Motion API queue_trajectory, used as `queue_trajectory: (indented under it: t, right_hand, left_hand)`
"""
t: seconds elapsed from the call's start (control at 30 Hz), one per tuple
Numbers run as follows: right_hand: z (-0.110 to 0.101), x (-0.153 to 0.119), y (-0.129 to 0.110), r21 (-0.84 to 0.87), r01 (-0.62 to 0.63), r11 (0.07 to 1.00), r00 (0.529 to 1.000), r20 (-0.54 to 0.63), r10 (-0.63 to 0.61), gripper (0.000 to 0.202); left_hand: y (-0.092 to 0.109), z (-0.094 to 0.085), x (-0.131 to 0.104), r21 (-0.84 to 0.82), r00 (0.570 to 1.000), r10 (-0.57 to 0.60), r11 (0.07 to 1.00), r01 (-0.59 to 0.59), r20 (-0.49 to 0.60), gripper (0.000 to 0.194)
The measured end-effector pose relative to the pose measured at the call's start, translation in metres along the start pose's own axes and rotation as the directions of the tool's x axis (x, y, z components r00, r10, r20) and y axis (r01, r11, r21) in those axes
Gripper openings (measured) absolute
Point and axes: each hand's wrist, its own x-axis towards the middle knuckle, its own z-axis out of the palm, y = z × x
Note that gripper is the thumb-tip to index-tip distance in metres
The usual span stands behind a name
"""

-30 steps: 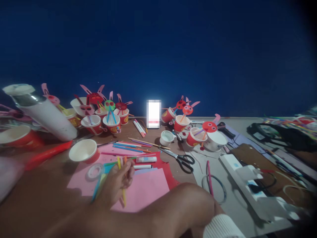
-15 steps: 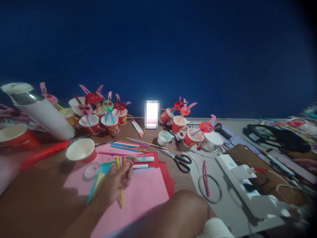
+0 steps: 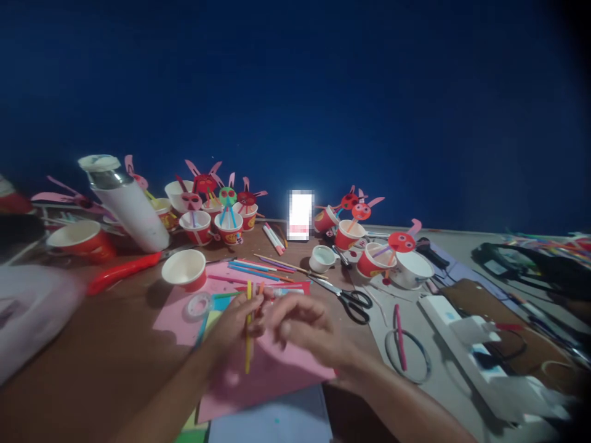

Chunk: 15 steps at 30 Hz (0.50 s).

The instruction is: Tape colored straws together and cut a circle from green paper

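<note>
Beside your left hand (image 3: 235,320), your right hand (image 3: 307,323) has come into view over the pink paper (image 3: 272,369). Your left hand is closed around the yellow stick (image 3: 248,360), which stands roughly upright above that paper. Your right hand's fingers are loosely curled; whether they grip anything, you cannot tell. Left of the stick lies a tape roll (image 3: 199,305), with a red-and-white cup (image 3: 183,271) behind it. Black-handled scissors (image 3: 354,304) lie to the right on the tabletop (image 3: 124,344), and a white bottle (image 3: 133,212) leans at the back left.
</note>
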Motion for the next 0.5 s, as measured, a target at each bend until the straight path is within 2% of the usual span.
queue_trajectory:
  t: [0.03, 0.07, 0.1, 0.17, 0.33, 0.5]
  right_hand:
    - [-0.012, 0.0, 0.007, -0.074, 0.019, 0.997, 0.992, -0.125, -0.029, 0.009]
    - [-0.024, 0.0, 0.014, -0.153, 0.052, 0.987, 0.967, -0.237, -0.088, 0.007]
    - [-0.035, 0.001, 0.021, -0.245, 0.03, 0.969, 0.937, -0.332, -0.113, 0.007]
    - [-0.051, 0.002, 0.035, -0.366, -0.018, 0.931, 0.894, -0.422, -0.148, 0.009]
    - [-0.066, -0.001, 0.056, -0.642, -0.101, 0.76, 0.914, -0.361, -0.184, 0.02]
    - [-0.059, -0.006, 0.063, -0.636, -0.036, 0.771, 0.956, -0.247, -0.158, 0.03]
  left_hand:
    - [-0.001, 0.0, 0.0, 0.0, 1.0, -0.018, 1.0, 0.018, 0.024, 0.016]
    - [-0.002, 0.0, 0.0, -0.005, 0.997, -0.035, 0.999, 0.036, 0.061, 0.017]
    - [-0.003, -0.001, 0.0, -0.007, 0.993, -0.047, 0.999, 0.048, 0.106, 0.017]
    - [-0.006, -0.001, 0.0, -0.005, 0.98, -0.053, 0.998, 0.055, 0.192, 0.015]
    - [-0.012, 0.0, -0.002, 0.041, 0.939, -0.067, 0.998, 0.056, 0.338, 0.011]
    - [-0.016, 0.001, -0.005, 0.069, 0.922, -0.099, 0.995, 0.078, 0.374, 0.012]
